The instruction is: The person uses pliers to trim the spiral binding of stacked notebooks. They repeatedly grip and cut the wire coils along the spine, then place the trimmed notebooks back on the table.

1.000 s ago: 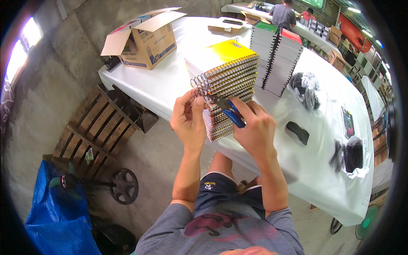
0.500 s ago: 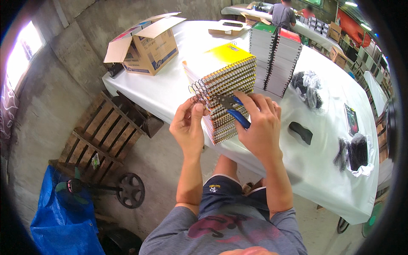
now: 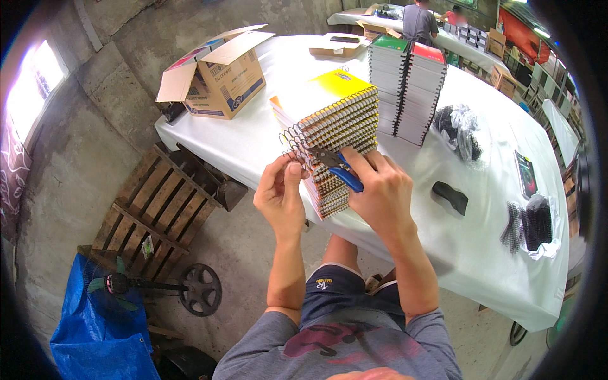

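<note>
The nose of the blue-handled pliers (image 3: pixel 337 166) is lost among the wire coils, so exactly what it bites cannot be made out. The right hand (image 3: pixel 380 193) is wrapped closed around the pliers' handles, just right of frame centre. The left hand (image 3: pixel 282 196), beside it, pinches the wire loops at the near corner of the stack of spiral-bound notebooks (image 3: pixel 329 136) between thumb and fingertips; the loop itself is too small to see clearly. That stack, topped by a yellow cover, sits at the near edge of the table, in the middle of the frame.

Two taller piles of notebooks (image 3: pixel 405 88) stand behind it, one capped green, one red. There is one open cardboard box (image 3: pixel 215 79) at upper left, one flat carton (image 3: pixel 339 44) at the top, two bags of black coils (image 3: pixel 459 126) at right, and one small black object (image 3: pixel 451 196) of unclear kind.

Everything rests on a table draped in a white cloth (image 3: pixel 500 253). Below is a bare concrete floor with one wooden pallet (image 3: pixel 158 206), a blue tarp (image 3: pixel 95 335) at lower left and a wheel (image 3: pixel 199 290). A person at the top edge is cut off by the frame.
</note>
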The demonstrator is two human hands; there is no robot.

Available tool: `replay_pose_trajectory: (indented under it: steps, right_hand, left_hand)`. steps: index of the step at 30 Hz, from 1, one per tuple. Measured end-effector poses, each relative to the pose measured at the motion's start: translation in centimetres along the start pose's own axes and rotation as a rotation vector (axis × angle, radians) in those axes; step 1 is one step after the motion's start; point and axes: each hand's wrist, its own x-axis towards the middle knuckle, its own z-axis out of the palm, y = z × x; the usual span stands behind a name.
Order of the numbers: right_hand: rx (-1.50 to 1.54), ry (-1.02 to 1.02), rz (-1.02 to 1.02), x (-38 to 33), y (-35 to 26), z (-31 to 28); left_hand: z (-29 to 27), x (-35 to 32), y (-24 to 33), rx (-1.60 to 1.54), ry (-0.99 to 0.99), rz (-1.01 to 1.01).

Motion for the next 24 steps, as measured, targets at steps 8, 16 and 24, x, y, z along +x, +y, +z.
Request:
replay_pose_trajectory:
  steps: [8, 16, 24]
  right_hand:
    - [0.058, 0.058, -0.014, 0.2, 0.1, -1.3]
    - [-0.014, 0.053, -0.005, 0.7, 0.3, -1.8]
    - [-0.002, 0.021, -0.019, 0.9, -0.1, -1.5]
  left_hand:
    - [-2.3, -1.2, -0.3, -1.059, 0.133, -0.600]
    - [-1.5, 1.0, 0.4, -1.068, 0.355, -0.779]
    - [0.8, 1.8, 1.1, -0.015, -0.118, -0.077]
